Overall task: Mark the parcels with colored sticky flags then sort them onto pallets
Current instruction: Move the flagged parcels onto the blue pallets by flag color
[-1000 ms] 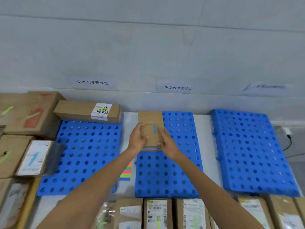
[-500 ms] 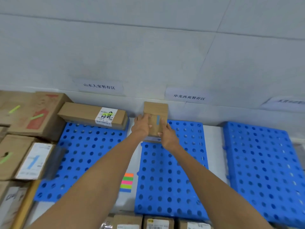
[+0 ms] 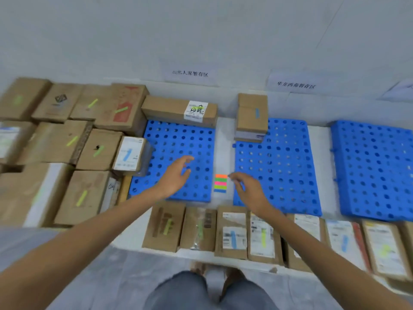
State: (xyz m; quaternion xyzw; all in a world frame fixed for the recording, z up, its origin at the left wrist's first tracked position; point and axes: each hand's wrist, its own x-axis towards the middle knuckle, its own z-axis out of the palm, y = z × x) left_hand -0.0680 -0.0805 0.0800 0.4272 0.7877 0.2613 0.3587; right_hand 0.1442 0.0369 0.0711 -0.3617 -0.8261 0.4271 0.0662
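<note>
L hand (image 3: 176, 175) & R hand (image 3: 248, 189) fingers loose, empty; blue-flagged parcel (image 3: 251, 117) well beyond on mid pallet (image 3: 279, 171).

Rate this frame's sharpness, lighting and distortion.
Head view: motion blur softens everything, most on the left hand, right hand and near parcels; the wall sign is smeared but partly legible; light is flat and even, no glare or hard shadows; the wide-angle lens skews the right pallet.
</note>
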